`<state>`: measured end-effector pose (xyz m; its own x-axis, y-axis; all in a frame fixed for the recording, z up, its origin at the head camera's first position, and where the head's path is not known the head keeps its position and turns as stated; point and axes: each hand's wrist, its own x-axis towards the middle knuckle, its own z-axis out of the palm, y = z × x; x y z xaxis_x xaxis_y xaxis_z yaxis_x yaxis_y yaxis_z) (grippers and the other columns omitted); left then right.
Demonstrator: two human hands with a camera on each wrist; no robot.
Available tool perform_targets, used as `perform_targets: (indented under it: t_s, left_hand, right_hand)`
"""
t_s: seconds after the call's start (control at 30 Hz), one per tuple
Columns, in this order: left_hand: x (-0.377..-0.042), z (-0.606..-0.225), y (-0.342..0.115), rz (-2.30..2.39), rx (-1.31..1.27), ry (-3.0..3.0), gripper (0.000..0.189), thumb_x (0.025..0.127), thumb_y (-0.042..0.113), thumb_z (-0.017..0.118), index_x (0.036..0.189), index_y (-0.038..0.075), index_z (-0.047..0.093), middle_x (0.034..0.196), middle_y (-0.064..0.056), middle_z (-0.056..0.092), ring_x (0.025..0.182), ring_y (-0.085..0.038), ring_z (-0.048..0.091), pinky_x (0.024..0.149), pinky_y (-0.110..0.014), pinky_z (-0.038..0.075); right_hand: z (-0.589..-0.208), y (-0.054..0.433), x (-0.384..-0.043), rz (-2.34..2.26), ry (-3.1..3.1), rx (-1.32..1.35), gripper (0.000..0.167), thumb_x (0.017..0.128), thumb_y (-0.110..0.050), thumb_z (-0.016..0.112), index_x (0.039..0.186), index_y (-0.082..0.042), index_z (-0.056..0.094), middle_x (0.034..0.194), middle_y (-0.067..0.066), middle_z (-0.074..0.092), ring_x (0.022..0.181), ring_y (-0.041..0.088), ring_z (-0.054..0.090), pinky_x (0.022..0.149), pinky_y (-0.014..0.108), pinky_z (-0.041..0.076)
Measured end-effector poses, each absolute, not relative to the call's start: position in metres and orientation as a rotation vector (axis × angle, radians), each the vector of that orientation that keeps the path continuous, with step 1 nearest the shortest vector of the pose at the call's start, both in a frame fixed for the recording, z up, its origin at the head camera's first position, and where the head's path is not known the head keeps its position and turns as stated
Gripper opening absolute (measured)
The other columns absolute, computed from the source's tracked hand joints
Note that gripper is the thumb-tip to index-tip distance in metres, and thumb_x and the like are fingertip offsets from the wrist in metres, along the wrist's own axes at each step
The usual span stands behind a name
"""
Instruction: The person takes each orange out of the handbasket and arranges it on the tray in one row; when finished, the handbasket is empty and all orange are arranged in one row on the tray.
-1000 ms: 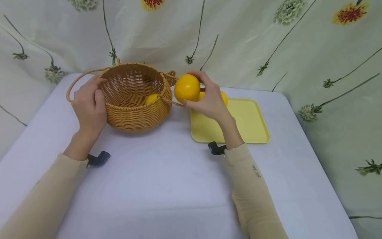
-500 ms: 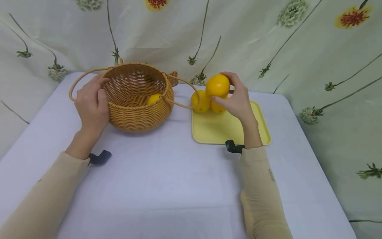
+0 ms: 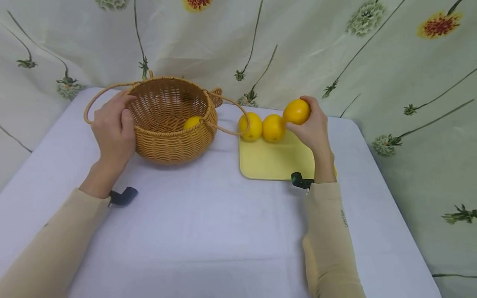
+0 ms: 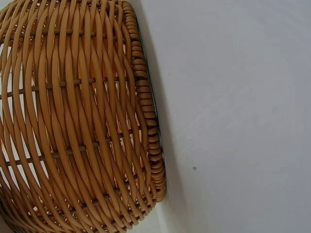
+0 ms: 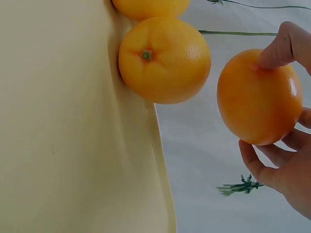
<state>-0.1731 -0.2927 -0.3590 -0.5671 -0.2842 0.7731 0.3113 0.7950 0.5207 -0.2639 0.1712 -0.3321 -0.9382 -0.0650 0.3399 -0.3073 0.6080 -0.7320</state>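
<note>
My right hand [image 3: 314,126] grips an orange [image 3: 297,111] between thumb and fingers, raised over the back right part of a yellow tray [image 3: 275,163]. In the right wrist view the held orange [image 5: 260,97] hangs apart from the one on the tray. Two more oranges, one at the tray's back left corner [image 3: 251,126] and one beside it [image 3: 273,128], sit side by side. My left hand [image 3: 114,124] holds the left rim of a round wicker basket [image 3: 173,147]. Inside the basket lies another orange [image 3: 192,122], partly hidden by the front rim.
The basket's right handle loop [image 3: 238,105] leans out and overlaps the leftmost tray orange. A white cloth [image 3: 208,223] covers the table. Behind it hangs a flower-print curtain [image 3: 305,54].
My right hand has carried the orange rightward from near the basket to above the tray's right part, uncovering the two tray oranges. The left hand stays on the basket.
</note>
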Motion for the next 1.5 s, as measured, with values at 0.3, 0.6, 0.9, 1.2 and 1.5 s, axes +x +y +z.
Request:
perform_targets:
  t_s: [0.3, 0.6, 0.9, 1.2, 1.5]
  left_hand:
    - [-0.172, -0.36, -0.294, -0.78, -0.025, -2.039, 0.051, 0.098, 0.025, 0.037, 0.119, 0.0, 0.076, 0.134, -0.013, 0.073, 0.13, -0.034, 0.066, 0.085, -0.065, 0.042]
    - [-0.172, -0.36, -0.293, -0.785, -0.018, -2.033, 0.051, 0.097, 0.025, 0.037, 0.119, -0.001, 0.076, 0.134, -0.014, 0.073, 0.129, -0.037, 0.066, 0.084, -0.064, 0.042]
    - [-0.172, -0.359, -0.293, -0.78, -0.018, -2.023, 0.05, 0.097, 0.024, 0.038, 0.118, 0.0, 0.076, 0.133, -0.014, 0.073, 0.129, -0.036, 0.067, 0.083, -0.062, 0.042]
    - [-0.171, -0.359, -0.293, -0.776, -0.024, -2.03, 0.052, 0.097, 0.026, 0.037, 0.12, 0.0, 0.076, 0.135, -0.013, 0.072, 0.129, -0.036, 0.066, 0.083, -0.064, 0.042]
    - [-0.172, -0.359, -0.292, -0.787, -0.013, -2.045, 0.051, 0.098, 0.025, 0.036, 0.119, -0.001, 0.076, 0.134, -0.013, 0.073, 0.129, -0.036, 0.066, 0.084, -0.061, 0.041]
  right_hand:
    - [-0.342, 0.182, -0.267, 1.21, -2.664, 0.224, 0.087, 0.083, -0.015, 0.079, 0.158, -0.016, 0.036, 0.154, 0.015, 0.05, 0.129, 0.037, 0.053, 0.11, 0.056, 0.046]
    - [-0.356, 0.187, -0.268, 1.151, -2.93, 0.26, 0.089, 0.085, -0.006, 0.077, 0.162, -0.013, 0.032, 0.16, 0.017, 0.043, 0.133, 0.04, 0.048, 0.117, 0.059, 0.039]
    - [-0.357, 0.19, -0.27, 1.303, -2.933, 0.277, 0.087, 0.086, -0.013, 0.073, 0.163, -0.019, 0.034, 0.161, 0.014, 0.044, 0.125, 0.038, 0.05, 0.108, 0.056, 0.043]
    - [-0.358, 0.188, -0.274, 1.346, -2.822, 0.227, 0.075, 0.09, -0.008, 0.066, 0.16, -0.007, 0.039, 0.162, 0.018, 0.042, 0.134, 0.039, 0.049, 0.118, 0.054, 0.04]
    - [-0.36, 0.19, -0.275, 1.358, -2.791, 0.15, 0.071, 0.091, -0.01, 0.065, 0.158, -0.008, 0.043, 0.166, 0.017, 0.041, 0.148, 0.038, 0.041, 0.123, 0.053, 0.035]
